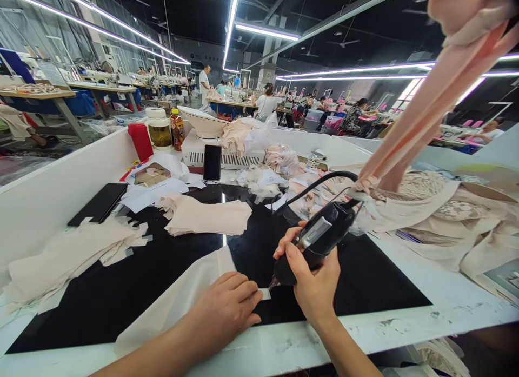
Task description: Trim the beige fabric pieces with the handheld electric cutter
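My right hand [314, 279] grips a black handheld electric tool [316, 242] with a metal plate on its side and a pointed metal tip. That tip points down at a small white strip [265, 294] on the black mat [170, 279], close to my left fingers. Palm down, my left hand [231, 301] lies on the strip and on the edge of a pale beige fabric piece [182, 290]. Its fingers are lightly bent and pressing, not gripping. Peach fabric strips [421, 106] and a black cable [312, 185] run up from the tool's rear end.
Beige fabric pieces lie in a middle stack [208, 215] and a left pile [73, 252]. A phone [212, 162] leans on a white vented box [251, 159]. Behind are a red cup [140, 140] and a jar [159, 129]. Beige garments [441, 220] are heaped at right. People work farther back.
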A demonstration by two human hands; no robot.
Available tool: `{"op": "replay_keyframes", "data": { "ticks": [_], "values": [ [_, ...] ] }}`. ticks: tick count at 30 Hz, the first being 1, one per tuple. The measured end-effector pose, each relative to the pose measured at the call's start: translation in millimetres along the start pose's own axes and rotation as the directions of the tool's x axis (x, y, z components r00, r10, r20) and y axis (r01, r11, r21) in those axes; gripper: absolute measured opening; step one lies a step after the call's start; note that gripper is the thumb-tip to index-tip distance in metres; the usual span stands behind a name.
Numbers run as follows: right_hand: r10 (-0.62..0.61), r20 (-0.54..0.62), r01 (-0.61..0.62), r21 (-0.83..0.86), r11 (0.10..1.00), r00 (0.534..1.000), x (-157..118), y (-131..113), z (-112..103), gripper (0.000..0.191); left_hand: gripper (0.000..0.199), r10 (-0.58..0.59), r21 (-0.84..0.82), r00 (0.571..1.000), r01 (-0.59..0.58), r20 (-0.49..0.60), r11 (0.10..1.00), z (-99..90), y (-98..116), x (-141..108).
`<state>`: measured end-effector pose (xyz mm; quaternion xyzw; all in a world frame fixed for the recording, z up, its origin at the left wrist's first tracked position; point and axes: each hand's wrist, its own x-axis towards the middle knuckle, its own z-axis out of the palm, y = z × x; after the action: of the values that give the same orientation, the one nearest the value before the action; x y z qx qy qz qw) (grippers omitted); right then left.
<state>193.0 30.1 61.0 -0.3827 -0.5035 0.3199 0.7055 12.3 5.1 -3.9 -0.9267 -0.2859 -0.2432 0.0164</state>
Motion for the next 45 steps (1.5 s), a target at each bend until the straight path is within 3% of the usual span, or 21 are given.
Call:
{"op": "replay_keyframes", "data": {
  "ticks": [11, 28, 45],
  "values": [
    [0.01, -0.02, -0.008, 0.089, 0.996, 1.0, -1, 1, -6, 0.034, 0.028, 0.003, 0.005, 1.0, -0.003, 0.011, 1.0, 3.6, -2, -3],
    [-0.015, -0.009, 0.015, 0.043, 0.999, 1.0, 0, 4, 0, 0.031, 0.03, -0.013, -0.012, 0.999, 0.013, 0.034, 1.0, -0.1, 0, -2],
    [0.022, -0.007, -0.021, 0.093, 0.995, 1.0, -11, -1, -8, 0.033, 0.028, -0.021, -0.019, 0.999, 0.022, 0.026, 1.0, -1.8, -1, -2]
  ]
}}
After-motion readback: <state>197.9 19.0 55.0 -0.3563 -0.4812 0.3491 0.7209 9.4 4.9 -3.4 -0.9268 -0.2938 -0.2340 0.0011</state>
